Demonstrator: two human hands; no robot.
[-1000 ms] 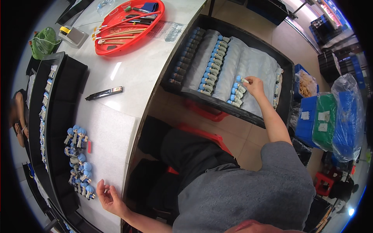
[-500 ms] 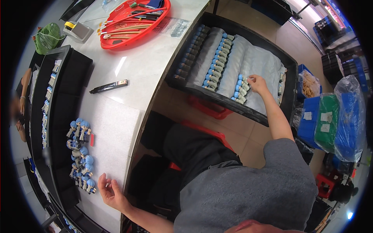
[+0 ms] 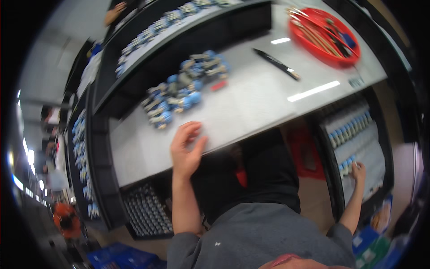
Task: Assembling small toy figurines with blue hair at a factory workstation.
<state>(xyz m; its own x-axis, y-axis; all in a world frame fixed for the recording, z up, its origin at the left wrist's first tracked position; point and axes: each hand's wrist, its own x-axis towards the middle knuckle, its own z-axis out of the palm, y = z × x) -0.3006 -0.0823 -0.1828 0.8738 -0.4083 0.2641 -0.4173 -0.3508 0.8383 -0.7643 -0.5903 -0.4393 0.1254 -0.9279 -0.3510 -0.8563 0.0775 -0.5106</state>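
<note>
My left hand point(image 3: 187, 150) hovers over the white worktop, palm turned inward, fingers loosely curled and thumb apart, holding nothing. Just beyond it lies a cluster of small blue-haired figurines point(image 3: 172, 98), with a red piece point(image 3: 218, 85) beside them. At the right, my right hand point(image 3: 359, 172) reaches into a black crate point(image 3: 332, 168) lined with pale sheeting. Its fingers are closed at the end of a short row of figurines point(image 3: 346, 166); blur hides what is between them. A longer figurine row point(image 3: 350, 130) lies farther back in that crate.
A dark pen-like tool point(image 3: 276, 64) lies on the worktop point(image 3: 251, 107). Behind it is a red tray point(image 3: 324, 38) of brushes. Black bins holding figurines point(image 3: 154, 33) border the far and left sides. Another figurine tray point(image 3: 148, 210) sits below, at the left. A person's hand point(image 3: 117, 9) shows far off.
The view has swung left, bringing the left-hand bins and lower tray into sight. My right hand stays at the short figurine row; my left remains near the cluster.
</note>
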